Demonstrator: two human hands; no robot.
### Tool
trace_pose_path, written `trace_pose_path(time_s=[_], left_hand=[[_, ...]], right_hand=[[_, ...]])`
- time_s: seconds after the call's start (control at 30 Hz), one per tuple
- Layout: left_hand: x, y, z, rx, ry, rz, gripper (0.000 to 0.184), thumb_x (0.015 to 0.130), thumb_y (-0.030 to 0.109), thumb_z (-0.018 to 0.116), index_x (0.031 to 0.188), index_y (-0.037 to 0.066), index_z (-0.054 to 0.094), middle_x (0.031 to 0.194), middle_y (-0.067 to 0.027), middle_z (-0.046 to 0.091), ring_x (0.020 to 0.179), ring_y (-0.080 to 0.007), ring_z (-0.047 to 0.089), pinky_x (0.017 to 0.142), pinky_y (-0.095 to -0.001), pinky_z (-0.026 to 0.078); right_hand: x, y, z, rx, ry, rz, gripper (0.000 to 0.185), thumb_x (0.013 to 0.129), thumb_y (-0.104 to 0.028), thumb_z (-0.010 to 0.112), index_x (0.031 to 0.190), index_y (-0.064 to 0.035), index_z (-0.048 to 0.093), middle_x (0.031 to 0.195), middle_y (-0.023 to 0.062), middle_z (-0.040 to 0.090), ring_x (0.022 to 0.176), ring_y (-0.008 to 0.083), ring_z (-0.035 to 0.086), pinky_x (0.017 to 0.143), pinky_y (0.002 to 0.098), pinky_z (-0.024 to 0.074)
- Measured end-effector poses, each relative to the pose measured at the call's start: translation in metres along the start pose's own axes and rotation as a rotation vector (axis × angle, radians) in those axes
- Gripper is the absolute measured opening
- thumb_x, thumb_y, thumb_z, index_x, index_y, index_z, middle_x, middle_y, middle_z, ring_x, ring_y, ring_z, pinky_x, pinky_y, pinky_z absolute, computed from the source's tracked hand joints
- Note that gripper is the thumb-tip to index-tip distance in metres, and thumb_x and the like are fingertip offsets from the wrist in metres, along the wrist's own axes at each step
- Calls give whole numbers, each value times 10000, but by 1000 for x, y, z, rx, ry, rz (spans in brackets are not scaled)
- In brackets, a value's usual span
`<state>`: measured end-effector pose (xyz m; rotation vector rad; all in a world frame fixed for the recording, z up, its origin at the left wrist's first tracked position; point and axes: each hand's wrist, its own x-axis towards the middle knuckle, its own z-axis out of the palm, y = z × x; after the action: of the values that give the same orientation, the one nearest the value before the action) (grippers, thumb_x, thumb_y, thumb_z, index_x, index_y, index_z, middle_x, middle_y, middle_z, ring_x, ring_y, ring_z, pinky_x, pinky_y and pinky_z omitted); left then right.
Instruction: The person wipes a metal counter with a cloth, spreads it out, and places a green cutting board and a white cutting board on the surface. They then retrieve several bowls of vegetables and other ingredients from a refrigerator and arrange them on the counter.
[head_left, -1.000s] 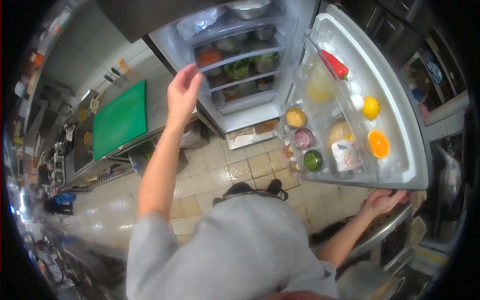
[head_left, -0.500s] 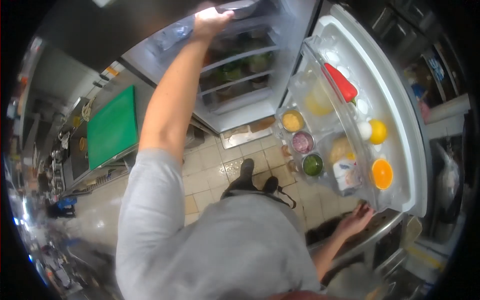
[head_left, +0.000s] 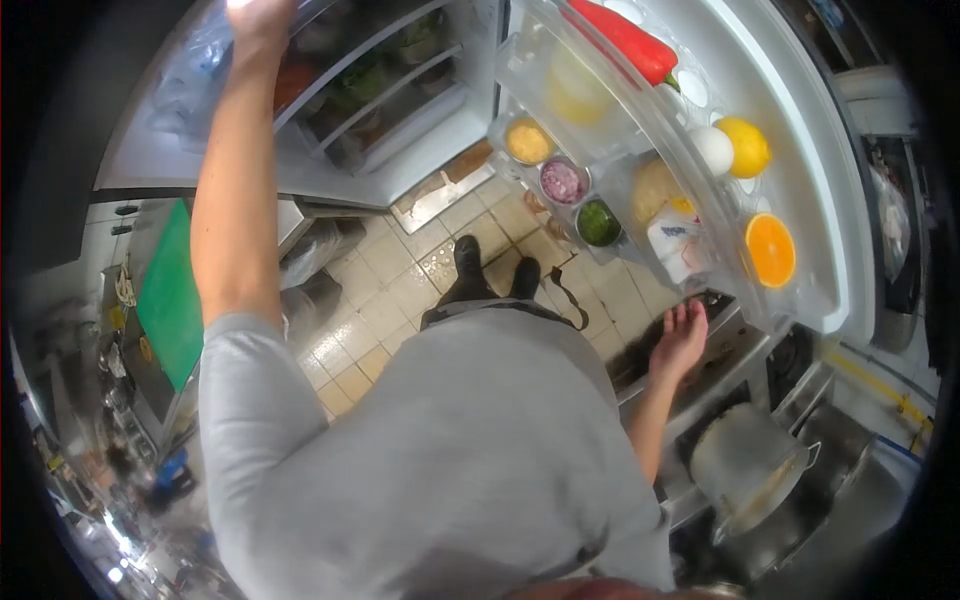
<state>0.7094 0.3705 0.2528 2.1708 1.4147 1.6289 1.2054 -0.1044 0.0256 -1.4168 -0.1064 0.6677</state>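
My left hand (head_left: 260, 17) reaches up into the refrigerator (head_left: 400, 165) at the top edge of the view. Its fingers are overexposed and cut off, so what they hold cannot be seen. Below the lower corner of the refrigerator door (head_left: 825, 215), my right hand (head_left: 682, 342) is open, fingers loosely bent and nothing in them. In the door sit a red bell pepper (head_left: 630, 43), a white egg (head_left: 713, 150), a lemon (head_left: 750, 147) and a halved orange (head_left: 770, 250). Small containers of yellow (head_left: 528, 141), purplish (head_left: 563, 181) and green chopped food (head_left: 598, 222) stand on a lower door shelf.
A green cutting board (head_left: 172, 295) lies on the counter at left. A large metal pot (head_left: 748, 465) stands on the stove at lower right, close to my right arm. Pale floor tiles (head_left: 375, 300) stretch around my shoes. Plastic bags (head_left: 310, 265) hang beneath the counter.
The view has shifted, bringing the door closer and the pot into sight. My left hand, earlier at a shiny rounded object, now meets the frame edge. My right hand has come away from the door.
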Motion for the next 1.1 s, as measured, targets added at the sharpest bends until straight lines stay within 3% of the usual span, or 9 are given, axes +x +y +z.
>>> trace_pose_path(time_s=[0.1, 0.13, 0.2, 0.23, 0.3, 0.43, 0.7, 0.97, 1.1], left_hand=[[-12, 4, -5, 487, 165, 408, 83, 817, 75, 678, 859, 29, 733, 759, -39, 704, 709, -129, 629, 651, -294, 496], [-19, 30, -4, -122, 95, -159, 132, 831, 64, 636, 922, 22, 722, 803, -41, 714, 724, -134, 639, 652, -288, 499], [-36, 43, -10, -357, 52, -599, 261, 831, 120, 682, 1060, -4, 700, 904, -83, 727, 803, -171, 667, 723, -303, 531], [-41, 100, -27, 8, -2, -635, 367, 802, 135, 744, 1124, -24, 667, 960, -121, 719, 876, -216, 672, 798, -327, 537], [-76, 88, -39, -23, -47, -420, 243, 801, 210, 814, 906, 21, 702, 864, -10, 692, 796, -88, 603, 730, -259, 496], [-149, 117, -65, -157, -22, -351, 226, 803, 59, 792, 990, 5, 678, 913, -21, 682, 867, -106, 627, 773, -257, 518], [-322, 179, -127, -97, 154, -578, 213, 775, -43, 783, 954, -5, 674, 1144, -103, 616, 1081, -193, 613, 952, -316, 494], [-428, 98, -172, 354, 401, -961, 216, 727, 60, 839, 882, 39, 690, 1129, -162, 674, 1042, -266, 658, 875, -330, 512], [-460, 15, -182, 440, 471, -807, 219, 731, 104, 840, 883, 48, 693, 1063, -153, 680, 971, -272, 660, 818, -339, 513]], right_hand=[[6, 10, 5, -36, -43, 71, 412, 1002, -301, 568, 1314, -35, 529, 1324, 93, 549, 1175, 276, 536, 977, 459, 451], [8, 14, 11, -60, -60, 113, 395, 1000, -305, 564, 1301, -50, 538, 1295, 83, 565, 1158, 269, 540, 956, 457, 453], [8, 22, 19, -100, -73, 164, 421, 991, -300, 583, 1292, -13, 519, 1266, 104, 556, 1158, 277, 558, 947, 464, 482], [11, 29, 19, -133, -122, 183, 433, 989, -306, 583, 1292, -5, 516, 1263, 117, 561, 1159, 284, 559, 948, 471, 482], [12, 39, 23, -204, -208, 233, 437, 988, -320, 575, 1301, -20, 521, 1276, 126, 565, 1145, 280, 561, 937, 442, 472], [12, 52, 35, -297, -365, 308, 417, 990, -328, 567, 1279, -28, 549, 1269, 120, 573, 1109, 266, 563, 921, 416, 462], [34, 69, 67, -599, -854, 401, 340, 1003, -297, 574, 1162, -4, 642, 1089, 64, 660, 933, 175, 625, 823, 310, 498], [34, 61, 98, -937, -1228, 99, 292, 1012, -237, 566, 1049, 28, 681, 921, 49, 659, 812, 124, 598, 760, 271, 478], [35, 68, 96, -967, -1223, 54, 285, 1012, -239, 569, 1023, 20, 686, 854, 24, 638, 787, 96, 557, 731, 263, 455]])
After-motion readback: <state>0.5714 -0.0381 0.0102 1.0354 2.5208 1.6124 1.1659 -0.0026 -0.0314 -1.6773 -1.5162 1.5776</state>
